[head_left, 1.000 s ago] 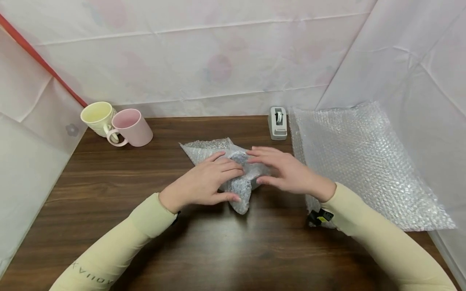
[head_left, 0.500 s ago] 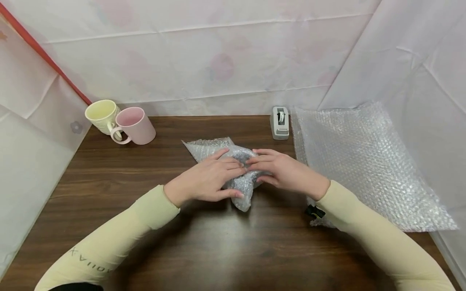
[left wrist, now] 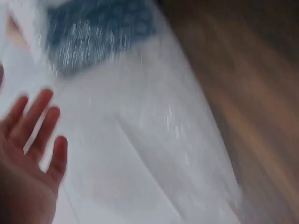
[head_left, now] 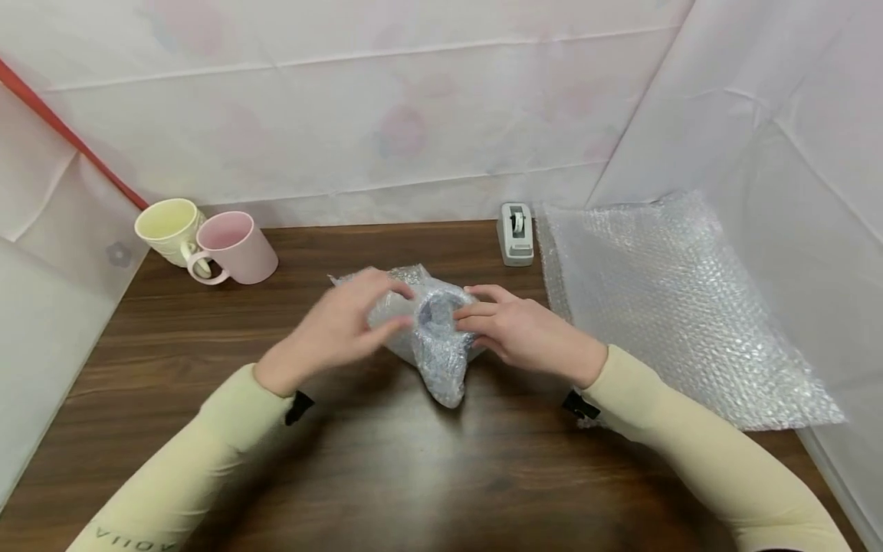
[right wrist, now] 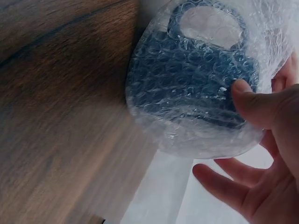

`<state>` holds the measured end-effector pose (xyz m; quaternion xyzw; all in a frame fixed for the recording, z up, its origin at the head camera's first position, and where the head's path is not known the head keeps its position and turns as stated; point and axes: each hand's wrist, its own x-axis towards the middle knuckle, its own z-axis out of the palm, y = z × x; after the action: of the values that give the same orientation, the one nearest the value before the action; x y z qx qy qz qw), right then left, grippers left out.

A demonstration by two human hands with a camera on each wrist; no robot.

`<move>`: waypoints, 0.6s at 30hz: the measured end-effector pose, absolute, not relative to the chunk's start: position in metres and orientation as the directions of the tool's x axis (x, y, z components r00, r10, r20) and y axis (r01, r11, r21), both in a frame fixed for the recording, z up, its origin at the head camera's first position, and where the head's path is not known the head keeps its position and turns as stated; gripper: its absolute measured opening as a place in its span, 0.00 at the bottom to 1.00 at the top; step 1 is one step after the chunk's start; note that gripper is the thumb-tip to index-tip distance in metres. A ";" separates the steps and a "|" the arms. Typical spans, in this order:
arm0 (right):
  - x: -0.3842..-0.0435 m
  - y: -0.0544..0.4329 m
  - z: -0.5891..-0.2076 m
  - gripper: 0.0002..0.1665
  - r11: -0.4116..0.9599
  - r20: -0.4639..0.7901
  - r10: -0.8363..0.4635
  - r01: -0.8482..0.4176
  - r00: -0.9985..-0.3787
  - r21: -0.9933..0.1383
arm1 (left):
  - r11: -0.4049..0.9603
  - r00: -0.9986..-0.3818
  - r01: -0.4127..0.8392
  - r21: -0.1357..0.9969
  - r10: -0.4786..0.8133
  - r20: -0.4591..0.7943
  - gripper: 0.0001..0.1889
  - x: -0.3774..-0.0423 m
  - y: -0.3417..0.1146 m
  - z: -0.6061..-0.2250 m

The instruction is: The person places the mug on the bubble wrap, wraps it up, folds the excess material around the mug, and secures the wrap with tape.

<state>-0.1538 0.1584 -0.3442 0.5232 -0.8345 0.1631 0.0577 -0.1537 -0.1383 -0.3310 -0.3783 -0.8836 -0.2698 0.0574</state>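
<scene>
A dark blue mug [right wrist: 187, 88] shows through bubble wrap [head_left: 441, 360] in the right wrist view, its handle visible under the film. The wrapped bundle rests near the table's middle, a loose flap spreading to its left. My right hand [head_left: 513, 326] holds the bundle's right side, fingers over the upper rim and the thumb [right wrist: 254, 105] pressed on the wrapped side. Just left of the bundle is my left hand [head_left: 341, 318], fingers apart and slightly bent, holding nothing. In the left wrist view, the blurred wrap lies beyond that left hand's fingers.
A cream mug [head_left: 165, 230] and a pink mug [head_left: 244, 249] stand together at the back left. A white tape dispenser [head_left: 516, 238] sits at the back. Right of it lies a bubble wrap sheet [head_left: 676, 307], partly under the right forearm. Curtains enclose the table's back and sides.
My left hand has come off the top of the wrapped mug and moved left, uncovering its round top. The right hand has stayed at the right side.
</scene>
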 end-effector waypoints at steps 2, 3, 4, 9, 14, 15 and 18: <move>-0.153 0.157 -0.344 0.17 0.402 0.263 -0.855 -0.892 -0.446 -0.205 | 0.695 -0.827 0.558 0.454 0.511 0.234 0.17 -0.159 -0.155 -0.324; -0.152 0.156 -0.343 0.17 0.404 0.261 -0.855 -0.892 -0.447 -0.203 | 0.749 -0.878 0.470 0.468 0.450 0.163 0.18 -0.163 -0.164 -0.323; -0.152 0.156 -0.343 0.17 0.404 0.260 -0.856 -0.893 -0.446 -0.200 | 0.790 -0.915 0.381 0.480 0.397 0.073 0.20 -0.167 -0.173 -0.322; -0.151 0.156 -0.344 0.17 0.394 0.261 -0.862 -0.898 -0.435 -0.196 | 0.836 -0.890 -0.008 0.548 0.244 -0.386 0.32 -0.189 -0.205 -0.333; -0.151 0.155 -0.344 0.17 0.384 0.275 -0.861 -0.902 -0.427 -0.198 | 0.667 -0.765 -0.342 0.662 0.212 -0.608 0.38 -0.202 -0.214 -0.351; -0.152 0.155 -0.344 0.17 0.381 0.277 -0.861 -0.902 -0.426 -0.202 | 0.623 -0.750 -0.389 0.679 0.214 -0.626 0.38 -0.204 -0.215 -0.354; -0.153 0.154 -0.345 0.18 0.370 0.284 -0.862 -0.903 -0.421 -0.217 | 0.497 -0.722 -0.492 0.715 0.225 -0.654 0.37 -0.209 -0.215 -0.362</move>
<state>-0.1532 0.1542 -0.3446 0.5346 -0.8253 0.1711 0.0611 -0.2089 -0.2148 -0.3620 0.0850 -0.7855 -0.4941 -0.3628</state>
